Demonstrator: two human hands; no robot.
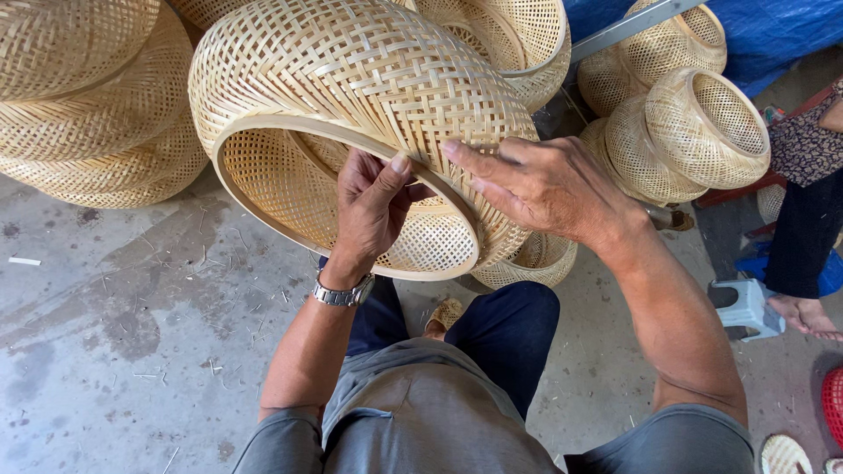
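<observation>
The big woven bamboo basket [351, 96] fills the middle of my view, tipped on its side so its open mouth faces down toward me and to seven o'clock. Behind it, at ten o'clock, a stack of finished baskets [88, 96] sits on the concrete floor [132, 333], and more of the same shape are piled at two o'clock [694, 132], with a smaller one [527, 259] just under my right wrist. At three o'clock another person [803, 211] sits beside a small grey stool [746, 307].

My left hand [373, 211] is curled over the basket's rim hoop [342, 136], thumb outside, fingers tucked inside the mouth, gripping it firmly. My right hand [544, 184] lies flat and half open on the outer weave at four o'clock of the basket, fingertips pressing just beside my left thumb. A metal watch [344, 292] sits on my left wrist.

I judge I am working the rim, checking or seating the weave against the hoop. The next move likely calls for a steady left grip while my right fingers press along the edge and the basket turns a little.
</observation>
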